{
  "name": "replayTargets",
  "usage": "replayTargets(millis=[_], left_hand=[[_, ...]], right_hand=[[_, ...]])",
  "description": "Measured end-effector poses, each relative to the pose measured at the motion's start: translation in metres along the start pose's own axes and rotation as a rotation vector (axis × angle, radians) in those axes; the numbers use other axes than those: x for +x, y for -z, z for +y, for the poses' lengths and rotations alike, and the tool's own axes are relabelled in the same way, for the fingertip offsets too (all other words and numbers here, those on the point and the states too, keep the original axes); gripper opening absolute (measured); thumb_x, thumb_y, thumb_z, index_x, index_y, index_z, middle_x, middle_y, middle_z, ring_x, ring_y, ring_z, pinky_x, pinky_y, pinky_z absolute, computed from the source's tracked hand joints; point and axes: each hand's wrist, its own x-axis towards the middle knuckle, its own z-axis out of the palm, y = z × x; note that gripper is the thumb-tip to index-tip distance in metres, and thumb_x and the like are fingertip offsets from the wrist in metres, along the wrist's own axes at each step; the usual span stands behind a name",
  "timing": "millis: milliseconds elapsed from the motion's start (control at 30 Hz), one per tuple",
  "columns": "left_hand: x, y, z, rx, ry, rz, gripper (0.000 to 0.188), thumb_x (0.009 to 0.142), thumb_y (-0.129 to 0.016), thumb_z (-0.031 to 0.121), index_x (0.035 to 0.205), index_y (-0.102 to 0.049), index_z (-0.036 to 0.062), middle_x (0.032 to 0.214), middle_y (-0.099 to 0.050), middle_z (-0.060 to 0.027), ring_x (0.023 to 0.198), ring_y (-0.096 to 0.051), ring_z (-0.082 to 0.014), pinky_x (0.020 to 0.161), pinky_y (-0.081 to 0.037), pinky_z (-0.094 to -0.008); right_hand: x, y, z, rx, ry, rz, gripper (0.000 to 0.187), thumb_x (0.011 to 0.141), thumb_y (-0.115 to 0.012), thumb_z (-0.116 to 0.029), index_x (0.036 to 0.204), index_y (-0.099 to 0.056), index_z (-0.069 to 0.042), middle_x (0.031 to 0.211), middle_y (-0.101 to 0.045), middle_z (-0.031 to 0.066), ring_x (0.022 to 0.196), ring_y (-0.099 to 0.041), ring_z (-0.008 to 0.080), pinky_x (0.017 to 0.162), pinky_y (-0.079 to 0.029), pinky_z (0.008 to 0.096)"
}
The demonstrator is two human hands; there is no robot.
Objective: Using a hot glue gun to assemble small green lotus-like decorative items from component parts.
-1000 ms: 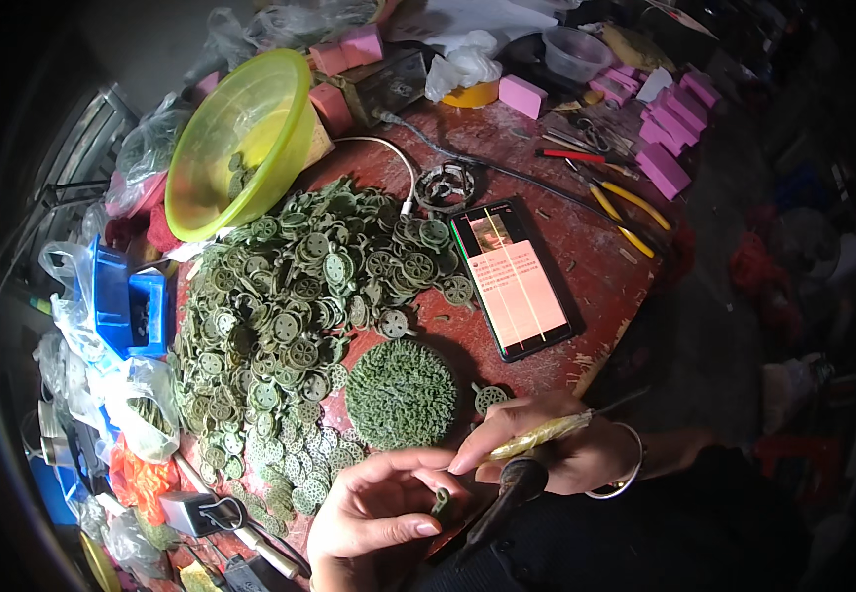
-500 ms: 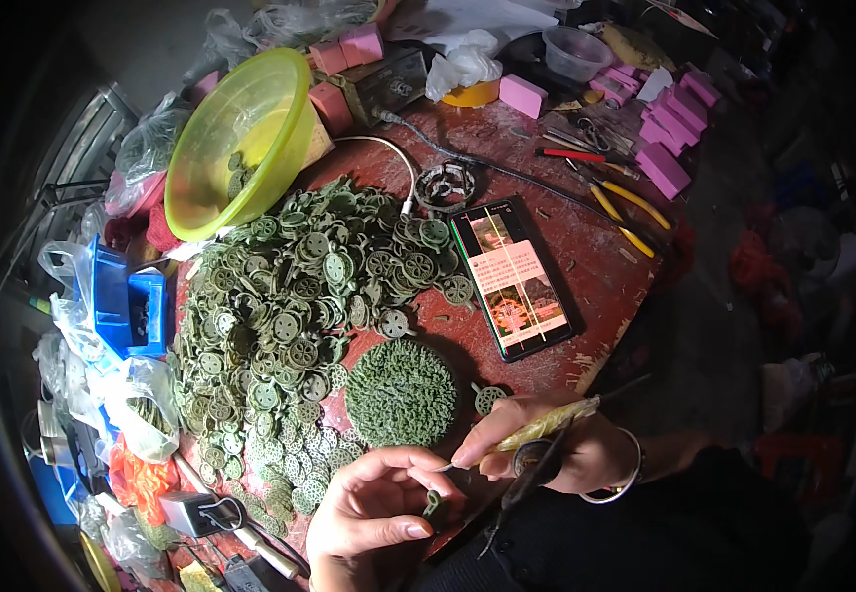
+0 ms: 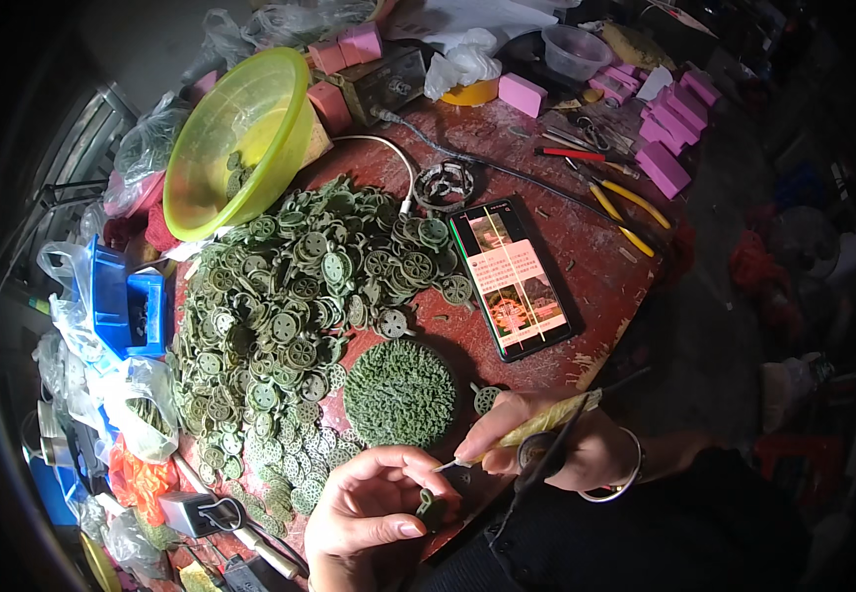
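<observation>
The left hand (image 3: 373,508) was curled with its thumb and fingertips pinching a small green piece (image 3: 431,509), low in the view, just above the near edge of the red table (image 3: 595,252). The right hand (image 3: 574,446) was closed around a thin tool (image 3: 549,424) with a yellow-wrapped handle, its pale tip near the left fingers; whether the tip touched the piece could not be told. The piece looked light and stiff, perhaps of wax or plastic, so its thin parts might snap under a hard squeeze; its smooth face could well slip. A gentle pinch on the thicker edge, clear of any thin loop, seemed the safest hold. A heap of similar pieces (image 3: 301,353) lay beyond, beside a round green pad (image 3: 400,395), with a lit phone (image 3: 521,296) farther right.
</observation>
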Motion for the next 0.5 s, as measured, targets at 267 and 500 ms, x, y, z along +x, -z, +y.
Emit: replayTargets(millis=[267, 500], left_hand=[[-0.001, -0.002, -0.001, -0.01, -0.042, 0.034, 0.05, 0.074, -0.075, -0.005, 0.119, -0.053, -0.0088, 0.106, -0.065, -0.0224, 0.1, -0.065, -0.0313, 0.089, -0.052, -0.0451], [0.001, -0.007, -0.004, -0.064, -0.113, 0.055, 0.054, 0.076, -0.074, -0.004, 0.124, -0.05, -0.0078, 0.104, -0.065, -0.0213, 0.101, -0.065, -0.0317, 0.086, -0.054, -0.0453]], right_hand=[[-0.004, -0.002, 0.006, 0.143, -0.057, 0.07, 0.018, 0.091, -0.062, -0.001, 0.109, -0.064, 0.001, 0.101, -0.067, 0.0072, 0.089, -0.062, 0.0108, 0.076, -0.048, 0.0246], [-0.004, -0.002, 0.001, -0.144, -0.003, 0.209, 0.015, 0.091, -0.063, -0.001, 0.105, -0.063, 0.004, 0.098, -0.067, 0.01, 0.083, -0.063, 0.0133, 0.07, -0.049, 0.0254]])
